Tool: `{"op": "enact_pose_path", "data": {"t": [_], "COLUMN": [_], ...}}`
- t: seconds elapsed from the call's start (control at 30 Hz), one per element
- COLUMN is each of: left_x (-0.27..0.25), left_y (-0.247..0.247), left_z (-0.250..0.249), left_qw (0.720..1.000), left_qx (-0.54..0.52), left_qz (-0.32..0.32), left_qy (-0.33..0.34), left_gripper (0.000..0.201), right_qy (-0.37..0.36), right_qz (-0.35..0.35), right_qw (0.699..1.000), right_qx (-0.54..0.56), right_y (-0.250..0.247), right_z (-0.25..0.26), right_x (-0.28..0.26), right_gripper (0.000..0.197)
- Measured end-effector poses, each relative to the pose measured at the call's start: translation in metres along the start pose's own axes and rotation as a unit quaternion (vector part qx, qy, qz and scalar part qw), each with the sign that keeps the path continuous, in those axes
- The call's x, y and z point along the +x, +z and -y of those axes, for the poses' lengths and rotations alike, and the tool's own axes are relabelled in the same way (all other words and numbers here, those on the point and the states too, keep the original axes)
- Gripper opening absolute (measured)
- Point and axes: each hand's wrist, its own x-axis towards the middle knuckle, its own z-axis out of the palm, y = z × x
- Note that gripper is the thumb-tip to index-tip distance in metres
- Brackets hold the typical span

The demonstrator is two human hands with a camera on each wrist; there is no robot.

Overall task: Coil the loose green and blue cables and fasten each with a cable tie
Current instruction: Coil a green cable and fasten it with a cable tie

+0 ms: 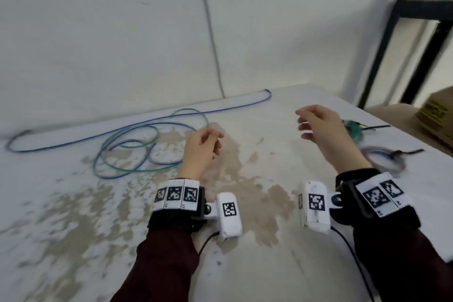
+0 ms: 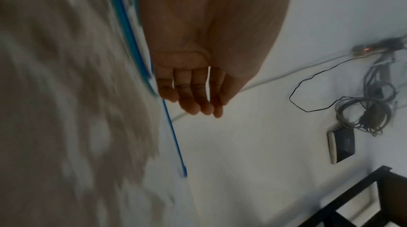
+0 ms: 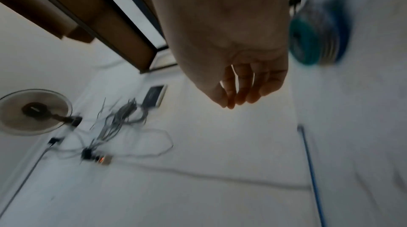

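Green cable [image 1: 147,141] and blue cable [image 1: 117,130] lie mixed in loose rings in the middle left of the head view, on a white table [image 1: 245,265] with worn brown patches where the paint has come off. Both are thin, smooth and bendy. The blue one also runs in 1 long line along the back edge of the table, up to a bend near the top middle. Both hands hang in the air and hold nothing. The left hand [image 1: 202,149] is in the middle of the frame, just right of the rings, with its fingers loosely curled. The right hand [image 1: 323,133] is in the right half, with its fingers loose and a little spread. At the right edge sit 2 small bundles, 1 green bundle [image 1: 353,129] and 1 blue bundle [image 1: 382,158], blurry, each with a thin dark strip sticking out that looks like a cable tie. So I think some cables are done already, and the step now is to start on the loose ones. Next, a hand has to reach left and pinch 1 cable. Because the 2 cables cross each other, they may need pulling apart first. The wall [image 1: 98,32] behind is plain white.
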Motion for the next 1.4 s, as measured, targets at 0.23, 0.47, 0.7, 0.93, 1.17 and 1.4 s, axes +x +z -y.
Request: {"op": "enact_pose_path", "data": {"t": [0.23,0.47,0.7,0.93,1.17,1.4], "left_x": [-0.025,-0.034,-0.034,-0.032,-0.035,-0.041], "left_y": [-0.125,-0.178,-0.177,-0.175,-0.176,-0.184], "left_z": [0.021,0.041,0.051,0.054,0.042,0.03], "left_qw": [0.955,0.862,0.917,0.965,0.976,0.987], "left_qx": [-0.206,-0.391,-0.281,-0.143,-0.097,-0.002], "left_qz": [-0.203,-0.294,-0.266,-0.209,-0.194,-0.16], "left_qy": [-0.07,-0.13,-0.099,-0.067,-0.028,0.028], "left_gripper": [0.022,0.023,0.022,0.024,0.019,0.018], "right_qy": [0.032,-0.043,-0.16,-0.2,-0.297,-0.336], "right_qz": [0.327,0.431,0.398,0.372,0.477,0.517], "right_qw": [0.944,0.869,0.765,0.835,0.721,0.659], "right_qx": [-0.025,-0.239,-0.48,-0.353,-0.406,-0.431], "right_y": [0.17,0.297,0.337,0.325,0.3,0.3], "right_z": [0.022,0.013,-0.008,0.004,0.042,0.058], "right_x": [-0.021,-0.02,-0.002,0.003,-0.028,-0.033], "right_gripper": [0.009,0.005,0.022,0.009,0.011,0.008]}}
